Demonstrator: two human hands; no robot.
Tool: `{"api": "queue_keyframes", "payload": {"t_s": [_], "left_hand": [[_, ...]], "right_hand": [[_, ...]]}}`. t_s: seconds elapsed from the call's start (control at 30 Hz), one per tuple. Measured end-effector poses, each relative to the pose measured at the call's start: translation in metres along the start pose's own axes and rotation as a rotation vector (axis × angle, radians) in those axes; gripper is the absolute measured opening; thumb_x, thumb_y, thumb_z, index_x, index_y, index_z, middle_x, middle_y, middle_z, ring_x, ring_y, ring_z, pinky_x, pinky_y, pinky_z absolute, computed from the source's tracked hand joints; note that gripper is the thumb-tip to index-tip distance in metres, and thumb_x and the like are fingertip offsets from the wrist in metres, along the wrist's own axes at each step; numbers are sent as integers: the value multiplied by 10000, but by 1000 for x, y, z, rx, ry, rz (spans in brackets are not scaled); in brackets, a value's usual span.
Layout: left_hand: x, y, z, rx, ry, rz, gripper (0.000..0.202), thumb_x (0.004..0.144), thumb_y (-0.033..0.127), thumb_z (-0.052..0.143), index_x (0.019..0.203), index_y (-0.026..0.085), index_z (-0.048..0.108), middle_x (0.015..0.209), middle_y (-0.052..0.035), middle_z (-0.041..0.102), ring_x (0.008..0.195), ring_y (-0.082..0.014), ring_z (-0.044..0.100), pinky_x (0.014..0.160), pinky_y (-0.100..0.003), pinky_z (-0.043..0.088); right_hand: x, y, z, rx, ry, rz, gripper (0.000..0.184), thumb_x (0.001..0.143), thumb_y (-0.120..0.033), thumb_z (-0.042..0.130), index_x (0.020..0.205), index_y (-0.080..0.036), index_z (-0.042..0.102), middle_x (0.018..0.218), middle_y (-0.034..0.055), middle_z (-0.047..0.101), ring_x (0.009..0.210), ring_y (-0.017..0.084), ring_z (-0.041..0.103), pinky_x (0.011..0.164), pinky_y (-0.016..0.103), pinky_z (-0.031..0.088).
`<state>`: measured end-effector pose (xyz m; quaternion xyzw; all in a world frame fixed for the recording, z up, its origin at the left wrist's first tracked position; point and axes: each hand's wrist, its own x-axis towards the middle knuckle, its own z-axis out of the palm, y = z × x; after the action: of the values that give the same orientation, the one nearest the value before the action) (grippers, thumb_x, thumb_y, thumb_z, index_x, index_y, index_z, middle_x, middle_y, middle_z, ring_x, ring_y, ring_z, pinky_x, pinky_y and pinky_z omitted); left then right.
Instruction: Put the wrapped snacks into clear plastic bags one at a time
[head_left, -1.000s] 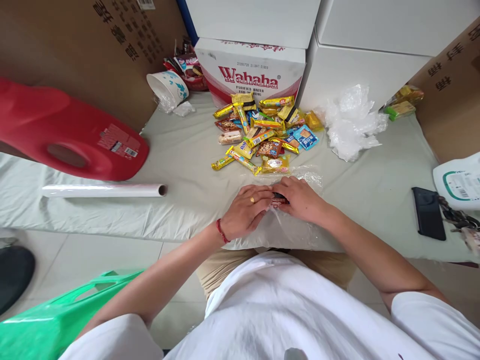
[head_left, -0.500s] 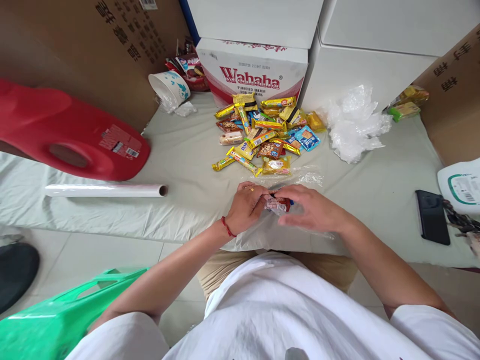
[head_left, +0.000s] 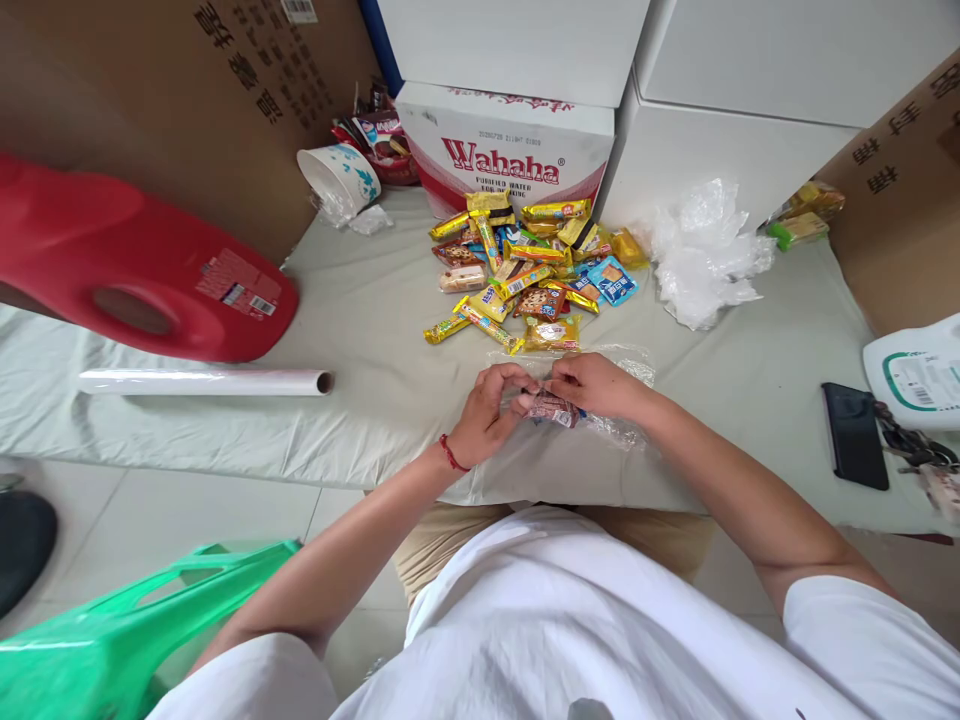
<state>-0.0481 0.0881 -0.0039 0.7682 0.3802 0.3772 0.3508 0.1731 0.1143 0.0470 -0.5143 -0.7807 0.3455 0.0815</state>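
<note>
My left hand (head_left: pixel 489 408) pinches the left end of a small brown snack packet (head_left: pixel 553 411) near the front of the table. Clear plastic wrap (head_left: pixel 619 430) lies around and under the packet and spreads out to the right. Over the packet's top edge, my right hand (head_left: pixel 592 385) has its fingers closed on the wrap; the exact pinch point is partly hidden. A bit of blue shows at the packet's right end. Just beyond both hands lies a heap of wrapped snacks (head_left: pixel 517 270) in yellow, brown and blue packets.
Crumpled clear plastic (head_left: pixel 705 255) lies right of the snacks. At the left are a red jug (head_left: pixel 150 270), a white roll (head_left: pixel 202 382) and a tipped paper cup (head_left: pixel 341 175). A Wahaba-style carton (head_left: pixel 510 150) stands behind. A phone (head_left: pixel 855 435) lies far right.
My right hand, spread above the packet before, has drawn its fingers together on the wrap. My left hand keeps hold of the packet, which has turned slightly.
</note>
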Motion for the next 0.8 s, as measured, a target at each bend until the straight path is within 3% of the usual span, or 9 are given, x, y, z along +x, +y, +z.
{"api": "queue_keyframes", "payload": {"t_s": [0.1,0.2,0.33,0.43,0.53,0.57,0.67,0.73,0.8], "left_hand": [[-3,-4,-9,88,21,14,584,783,612,772,1187,226,604,1090,-84,737,1085,-285,659,1020,-480,444],[-3,-15,-20,20,36,-110,324,879,538,681,862,215,688,829,-33,707,841,-214,648,862,-396,479],[3,-35,-31,-160,87,-420,370,879,528,651,732,189,671,595,24,560,571,-126,476,568,-272,374],[7,-32,-36,22,388,-525,307,858,474,660,720,200,629,567,42,497,553,-125,426,554,-272,366],[4,-2,-38,300,606,-290,185,914,391,609,858,219,648,753,-10,619,746,-181,576,775,-345,482],[3,10,-37,349,524,-154,166,936,370,587,919,225,666,854,-39,669,863,-207,626,879,-383,483],[6,31,-26,396,49,145,247,955,346,555,1144,262,690,1174,-80,725,1230,-278,618,1123,-487,362],[13,27,-15,369,-153,145,329,979,339,507,1265,270,656,1255,-74,724,1278,-276,607,1176,-518,299],[21,12,-5,308,-229,86,321,1009,355,462,1230,249,670,1156,-64,761,1138,-244,672,1152,-501,333]], "right_hand": [[1,4,3,26,-9,7,302,952,-303,570,676,-185,537,684,-1,545,673,136,469,628,261,291],[0,6,3,35,-32,-5,331,971,-343,537,679,-188,525,660,-10,532,649,134,456,609,264,269],[1,6,4,39,-56,-38,322,979,-343,505,697,-188,530,690,-5,561,655,133,474,607,265,264],[3,6,6,25,-61,-45,318,974,-343,505,697,-187,529,699,0,559,662,133,474,610,266,271],[5,5,6,19,-75,-49,317,973,-357,508,708,-186,541,698,-2,547,662,135,460,620,269,277],[5,5,6,20,-76,-54,315,972,-361,511,713,-185,545,695,-2,544,662,137,456,626,271,280],[6,6,4,37,-91,-95,322,978,-379,512,727,-184,562,701,1,556,677,143,464,648,274,299],[7,8,3,57,-125,-110,352,985,-413,509,722,-184,559,699,-3,553,667,140,460,643,272,301],[7,11,1,85,-156,-99,366,982,-440,518,723,-184,556,686,-13,538,648,131,446,626,265,295]]}}
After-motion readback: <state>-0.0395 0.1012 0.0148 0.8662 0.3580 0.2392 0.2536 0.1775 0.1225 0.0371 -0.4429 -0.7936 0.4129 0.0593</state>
